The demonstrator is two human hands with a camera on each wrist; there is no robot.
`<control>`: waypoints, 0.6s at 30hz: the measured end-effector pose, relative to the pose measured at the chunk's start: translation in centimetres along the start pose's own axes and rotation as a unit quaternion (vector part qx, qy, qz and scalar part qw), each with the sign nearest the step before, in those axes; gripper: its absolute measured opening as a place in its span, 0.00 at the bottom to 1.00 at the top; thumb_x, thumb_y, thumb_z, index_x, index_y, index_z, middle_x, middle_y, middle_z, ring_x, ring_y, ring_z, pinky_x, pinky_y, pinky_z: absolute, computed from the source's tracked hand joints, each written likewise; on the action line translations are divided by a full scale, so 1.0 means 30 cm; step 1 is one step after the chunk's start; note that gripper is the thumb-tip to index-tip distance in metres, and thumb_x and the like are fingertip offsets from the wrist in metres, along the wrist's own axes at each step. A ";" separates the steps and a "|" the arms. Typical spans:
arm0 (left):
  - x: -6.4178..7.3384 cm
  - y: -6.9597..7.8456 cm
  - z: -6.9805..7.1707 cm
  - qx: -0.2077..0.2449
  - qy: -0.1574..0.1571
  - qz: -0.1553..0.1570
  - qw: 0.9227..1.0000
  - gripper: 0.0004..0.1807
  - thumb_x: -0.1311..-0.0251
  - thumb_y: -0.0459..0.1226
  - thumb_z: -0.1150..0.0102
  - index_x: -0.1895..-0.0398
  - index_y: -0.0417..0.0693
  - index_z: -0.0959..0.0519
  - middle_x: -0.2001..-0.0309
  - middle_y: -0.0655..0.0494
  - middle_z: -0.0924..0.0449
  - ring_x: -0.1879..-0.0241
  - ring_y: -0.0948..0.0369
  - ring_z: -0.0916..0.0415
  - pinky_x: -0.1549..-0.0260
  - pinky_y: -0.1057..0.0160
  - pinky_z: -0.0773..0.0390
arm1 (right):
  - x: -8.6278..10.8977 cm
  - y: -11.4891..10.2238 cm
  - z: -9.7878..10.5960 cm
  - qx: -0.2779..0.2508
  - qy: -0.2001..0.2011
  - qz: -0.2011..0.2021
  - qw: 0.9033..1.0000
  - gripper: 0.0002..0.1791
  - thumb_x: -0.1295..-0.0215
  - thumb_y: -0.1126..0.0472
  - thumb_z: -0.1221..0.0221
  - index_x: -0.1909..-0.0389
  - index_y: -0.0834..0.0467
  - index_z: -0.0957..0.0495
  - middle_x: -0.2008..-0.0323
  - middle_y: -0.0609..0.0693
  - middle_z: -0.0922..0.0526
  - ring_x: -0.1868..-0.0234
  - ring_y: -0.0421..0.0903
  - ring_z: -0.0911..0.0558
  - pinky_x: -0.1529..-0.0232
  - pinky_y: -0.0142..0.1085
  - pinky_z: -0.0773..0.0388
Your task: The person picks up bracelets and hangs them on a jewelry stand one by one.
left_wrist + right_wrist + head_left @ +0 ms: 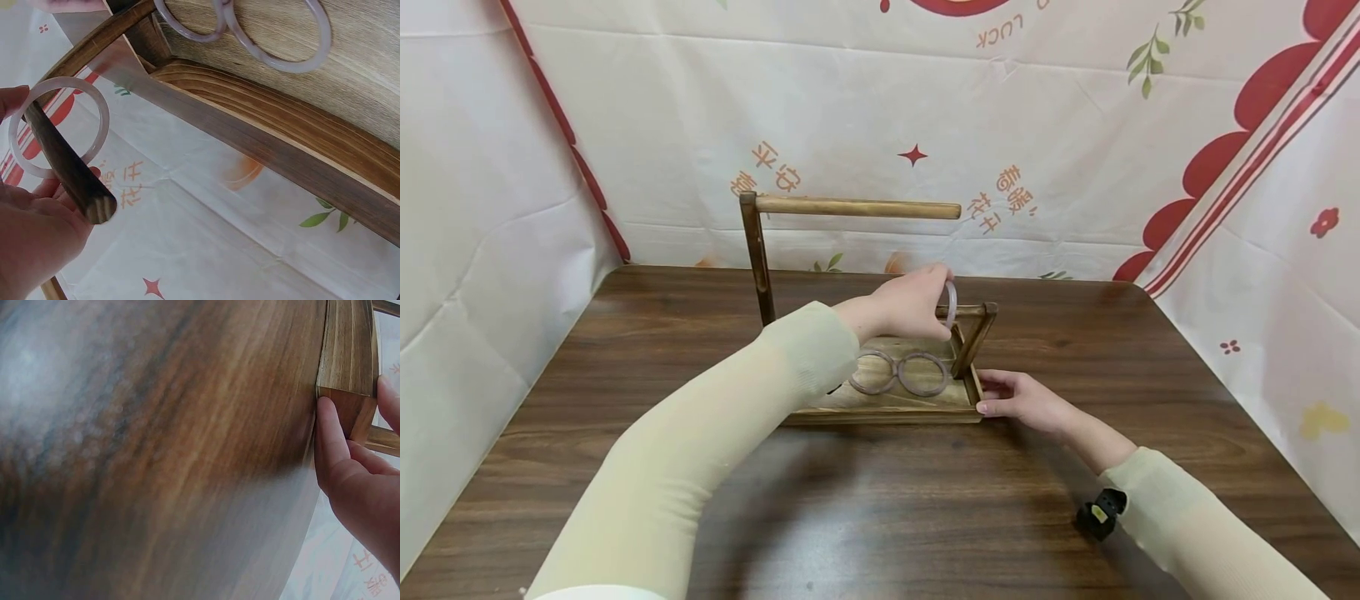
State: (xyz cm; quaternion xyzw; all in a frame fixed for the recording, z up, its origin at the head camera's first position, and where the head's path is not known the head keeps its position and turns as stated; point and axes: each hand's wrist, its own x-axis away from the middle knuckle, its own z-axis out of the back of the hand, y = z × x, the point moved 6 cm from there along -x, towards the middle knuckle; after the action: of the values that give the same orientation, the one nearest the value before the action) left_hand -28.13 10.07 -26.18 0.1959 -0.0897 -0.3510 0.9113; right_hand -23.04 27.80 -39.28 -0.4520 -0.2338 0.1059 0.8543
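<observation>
My left hand (pixel 913 302) pinches a pale lilac bangle (pixel 105 119) between thumb and fingers. In the left wrist view the bangle encircles the lower wooden bar (pixel 62 159), near its free end. That bar belongs to a wooden bangle stand (pixel 887 414) with a tray base. Two more bangles lie flat and side by side in the tray; the right-hand bangle (pixel 922 395) shows whole, while the left bangle (pixel 872 392) is partly behind my sleeve. At the tray's right end, my right hand (pixel 1026 402) grips the near corner with thumb and fingers.
A taller upper bar (pixel 857 207) rises on a post at the stand's left and runs rightward above the left hand. The stand sits on a dark wooden table (pixel 880 517). Behind it hangs a printed white cloth (pixel 850 108). A black device (pixel 1101 512) is strapped at the right wrist.
</observation>
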 end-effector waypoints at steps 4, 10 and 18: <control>-0.009 0.016 -0.004 -0.025 -0.001 0.002 1.000 0.39 0.49 0.46 0.38 0.35 0.45 0.42 0.40 0.54 0.34 0.47 0.61 0.29 0.48 0.62 0.28 | -0.003 0.001 0.000 -0.003 -0.002 0.000 1.000 0.38 0.36 0.59 0.43 0.32 0.72 0.48 0.37 0.72 0.36 0.39 0.62 0.30 0.49 0.37 0.24; -0.021 0.030 -0.014 -0.051 -0.003 0.006 0.999 0.39 0.49 0.49 0.38 0.35 0.46 0.40 0.39 0.54 0.31 0.41 0.59 0.31 0.39 0.60 0.36 | -0.005 0.004 0.001 0.000 -0.003 0.003 1.000 0.38 0.36 0.60 0.43 0.32 0.73 0.48 0.38 0.72 0.36 0.39 0.63 0.30 0.48 0.37 0.24; -0.027 0.028 -0.031 -0.055 -0.010 0.022 0.998 0.37 0.49 0.50 0.39 0.36 0.50 0.39 0.39 0.59 0.29 0.39 0.63 0.33 0.32 0.52 0.50 | -0.003 0.007 0.002 0.004 0.000 0.002 1.000 0.37 0.36 0.59 0.43 0.32 0.72 0.48 0.38 0.71 0.35 0.39 0.62 0.30 0.49 0.36 0.24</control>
State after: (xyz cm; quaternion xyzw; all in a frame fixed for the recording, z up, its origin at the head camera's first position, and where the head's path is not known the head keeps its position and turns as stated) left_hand -27.96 11.45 -26.69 0.1395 -0.0838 -0.3370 0.9273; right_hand -23.15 27.93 -39.45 -0.4490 -0.2325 0.1088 0.8559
